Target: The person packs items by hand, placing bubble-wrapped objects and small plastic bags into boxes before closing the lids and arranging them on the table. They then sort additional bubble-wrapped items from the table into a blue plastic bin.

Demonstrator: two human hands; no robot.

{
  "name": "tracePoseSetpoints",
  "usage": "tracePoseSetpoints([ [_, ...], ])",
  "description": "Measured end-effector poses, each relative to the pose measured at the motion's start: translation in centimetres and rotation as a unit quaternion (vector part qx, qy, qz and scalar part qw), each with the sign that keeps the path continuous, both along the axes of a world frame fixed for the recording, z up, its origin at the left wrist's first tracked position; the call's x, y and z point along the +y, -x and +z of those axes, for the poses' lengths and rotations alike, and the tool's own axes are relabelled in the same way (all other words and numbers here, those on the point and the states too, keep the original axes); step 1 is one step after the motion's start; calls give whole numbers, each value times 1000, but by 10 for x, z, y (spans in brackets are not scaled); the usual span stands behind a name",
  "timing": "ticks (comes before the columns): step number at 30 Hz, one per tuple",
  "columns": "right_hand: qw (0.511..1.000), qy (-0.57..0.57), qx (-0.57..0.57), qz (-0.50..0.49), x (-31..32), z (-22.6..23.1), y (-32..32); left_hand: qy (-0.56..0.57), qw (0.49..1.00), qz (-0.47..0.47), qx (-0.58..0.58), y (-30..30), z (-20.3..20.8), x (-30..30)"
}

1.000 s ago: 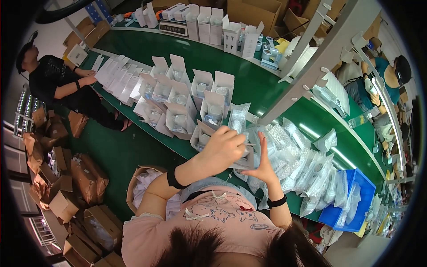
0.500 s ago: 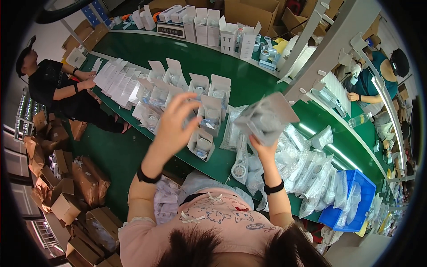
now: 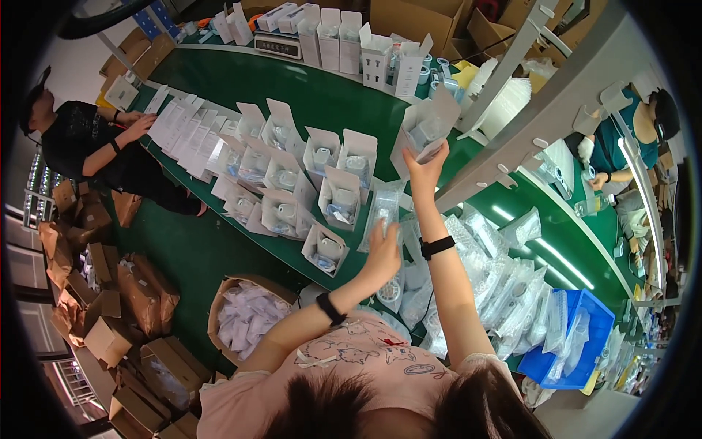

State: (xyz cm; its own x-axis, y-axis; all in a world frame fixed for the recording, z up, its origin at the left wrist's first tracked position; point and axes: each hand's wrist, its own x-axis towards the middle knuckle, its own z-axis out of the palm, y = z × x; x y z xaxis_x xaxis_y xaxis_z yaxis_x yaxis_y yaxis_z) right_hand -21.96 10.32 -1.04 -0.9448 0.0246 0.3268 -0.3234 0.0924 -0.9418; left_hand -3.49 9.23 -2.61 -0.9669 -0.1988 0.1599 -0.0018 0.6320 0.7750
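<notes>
My right hand [image 3: 428, 168] is raised over the far side of the table and grips an open white box [image 3: 409, 157] from below. Inside that box sits a pale wrapped item [image 3: 427, 132]; its kind is unclear. My left hand [image 3: 382, 257] is over a clear bubble-wrap pouch [image 3: 380, 205], its slightly blurred fingers bent and apart; whether they touch the pouch is hard to see. Left of it stand several open white boxes [image 3: 340, 201] holding pale, plastic-wrapped parts. A round-headed item in bubble wrap [image 3: 391, 291] lies just below my left hand.
Bubble-wrapped items [image 3: 504, 278] are heaped beside a blue bin [image 3: 596, 344] at right. A metal post [image 3: 526, 117] slants across the table. Left, a person in black [image 3: 80, 139] handles flat white cartons [image 3: 183, 135]. A cardboard box [image 3: 248, 314] of white packets stands below.
My right hand has carried the white box farther away from me, up toward the post. My left hand has come down and right, from above the boxes to the bubble-wrap pouch.
</notes>
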Motion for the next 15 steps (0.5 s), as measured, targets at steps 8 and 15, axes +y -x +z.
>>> tracePoseSetpoints([
  [8, 996, 61, -62, 21, 0, -47, 23, 78, 966, 153, -194, 19, -72, -6],
  [15, 982, 88, -127, 105, 2, -52, 19, 145, 959, 66, -233, -6, -71, -9],
])
